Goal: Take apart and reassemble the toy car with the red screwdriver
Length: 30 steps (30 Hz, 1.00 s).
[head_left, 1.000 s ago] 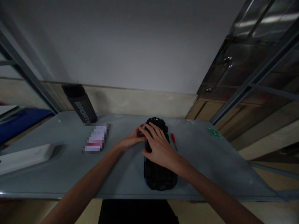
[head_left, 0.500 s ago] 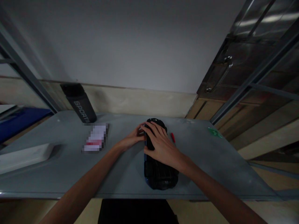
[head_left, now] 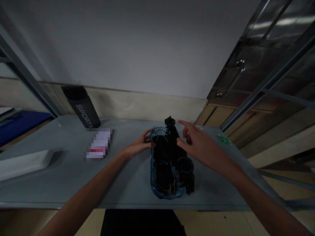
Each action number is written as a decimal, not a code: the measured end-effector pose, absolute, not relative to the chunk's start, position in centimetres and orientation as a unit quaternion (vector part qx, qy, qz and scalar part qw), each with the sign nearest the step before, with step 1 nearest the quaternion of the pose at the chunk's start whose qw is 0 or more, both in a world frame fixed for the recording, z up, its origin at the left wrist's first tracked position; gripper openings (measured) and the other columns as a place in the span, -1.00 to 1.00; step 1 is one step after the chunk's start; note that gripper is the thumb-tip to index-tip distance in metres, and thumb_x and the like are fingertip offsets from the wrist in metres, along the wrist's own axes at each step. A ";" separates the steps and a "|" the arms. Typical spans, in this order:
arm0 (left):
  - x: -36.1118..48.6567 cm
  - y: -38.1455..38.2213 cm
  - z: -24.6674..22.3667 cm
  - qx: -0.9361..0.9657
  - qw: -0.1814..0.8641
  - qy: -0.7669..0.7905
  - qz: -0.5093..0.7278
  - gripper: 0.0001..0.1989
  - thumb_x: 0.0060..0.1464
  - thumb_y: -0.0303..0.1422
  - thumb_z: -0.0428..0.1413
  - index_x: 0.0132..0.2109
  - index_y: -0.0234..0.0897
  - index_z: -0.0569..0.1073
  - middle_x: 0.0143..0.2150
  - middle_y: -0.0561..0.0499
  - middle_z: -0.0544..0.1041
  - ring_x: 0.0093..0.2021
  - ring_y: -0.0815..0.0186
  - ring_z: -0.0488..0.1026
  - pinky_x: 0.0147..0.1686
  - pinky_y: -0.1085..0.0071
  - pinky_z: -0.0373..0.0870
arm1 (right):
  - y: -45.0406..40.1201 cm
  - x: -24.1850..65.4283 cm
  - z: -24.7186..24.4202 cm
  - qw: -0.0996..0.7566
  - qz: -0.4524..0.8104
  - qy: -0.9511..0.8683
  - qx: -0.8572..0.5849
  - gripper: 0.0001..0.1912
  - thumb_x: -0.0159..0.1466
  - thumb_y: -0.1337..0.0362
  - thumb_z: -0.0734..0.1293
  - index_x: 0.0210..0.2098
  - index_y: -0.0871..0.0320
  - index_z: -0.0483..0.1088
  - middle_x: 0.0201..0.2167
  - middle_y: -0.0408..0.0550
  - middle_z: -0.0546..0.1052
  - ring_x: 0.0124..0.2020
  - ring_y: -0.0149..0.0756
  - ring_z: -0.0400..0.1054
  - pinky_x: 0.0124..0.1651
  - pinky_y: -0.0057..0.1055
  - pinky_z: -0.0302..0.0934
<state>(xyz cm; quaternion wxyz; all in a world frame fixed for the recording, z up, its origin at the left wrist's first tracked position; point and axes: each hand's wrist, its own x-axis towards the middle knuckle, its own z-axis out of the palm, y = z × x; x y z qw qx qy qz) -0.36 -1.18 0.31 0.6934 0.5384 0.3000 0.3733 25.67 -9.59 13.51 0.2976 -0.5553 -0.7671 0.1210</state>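
Note:
A toy car lies opened on the grey table, in two parts. Its blue body shell (head_left: 153,183) is upturned on the left, showing a dark hollow with thin wires. The black chassis (head_left: 185,165), with round wheels, stands tilted along the shell's right side. My left hand (head_left: 139,145) holds the upper left edge of the shell between thumb and fingers. Just right of the chassis is my right hand (head_left: 197,141), its index finger stretched out and thumb apart, with nothing seen in it.
On the grey table (head_left: 128,186) are a dark bottle (head_left: 85,109) and a blurred-out phone (head_left: 99,144) at the left, a white elongated object (head_left: 27,164) further left, and a green item (head_left: 224,139) at the right. A wall stands behind.
The black underside has come off the blue shell and turned over to the right, baring the inside. My right hand has moved off it to the right. The red item is no longer visible.

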 end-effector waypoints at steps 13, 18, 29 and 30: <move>-0.8 -1.0 0.5 0.557 0.677 0.333 0.348 0.03 0.05 -0.22 0.45 0.55 0.02 0.13 0.47 -0.12 0.41 0.49 -0.09 0.30 0.44 -0.02 0.22 | -9.7 32.7 12.4 0.258 0.336 -0.713 -0.559 -0.53 0.34 -0.20 0.30 -0.25 0.02 0.65 -0.20 -0.03 0.72 -0.08 0.07 0.59 0.06 -0.03 0.48; -0.9 -1.3 1.2 0.525 0.691 0.354 0.349 0.05 0.05 -0.28 0.45 0.56 -0.06 0.11 0.40 -0.16 0.49 0.44 -0.11 0.36 0.43 -0.03 0.24 | -11.0 34.0 9.4 0.374 0.448 -0.586 -0.562 -0.50 0.23 -0.26 0.43 -0.10 -0.04 0.69 0.04 0.00 0.70 0.16 0.15 0.52 0.30 0.06 0.38; -1.2 -1.4 1.8 0.518 0.691 0.365 0.349 0.03 0.08 -0.28 0.43 0.56 -0.09 0.10 0.37 -0.16 0.52 0.43 -0.12 0.38 0.42 -0.05 0.24 | -10.4 36.6 1.8 0.447 0.544 -0.413 -0.577 -0.35 0.10 -0.27 0.57 0.09 -0.14 0.63 0.24 -0.10 0.61 0.36 0.15 0.38 0.51 0.14 0.10; -1.2 -1.4 1.8 0.522 0.687 0.365 0.349 0.02 0.07 -0.26 0.43 0.55 -0.08 0.12 0.41 -0.16 0.48 0.46 -0.13 0.34 0.43 -0.05 0.23 | -10.3 36.6 1.4 0.446 0.555 -0.407 -0.572 -0.37 0.12 -0.25 0.57 0.10 -0.14 0.62 0.25 -0.10 0.60 0.36 0.13 0.39 0.51 0.14 0.11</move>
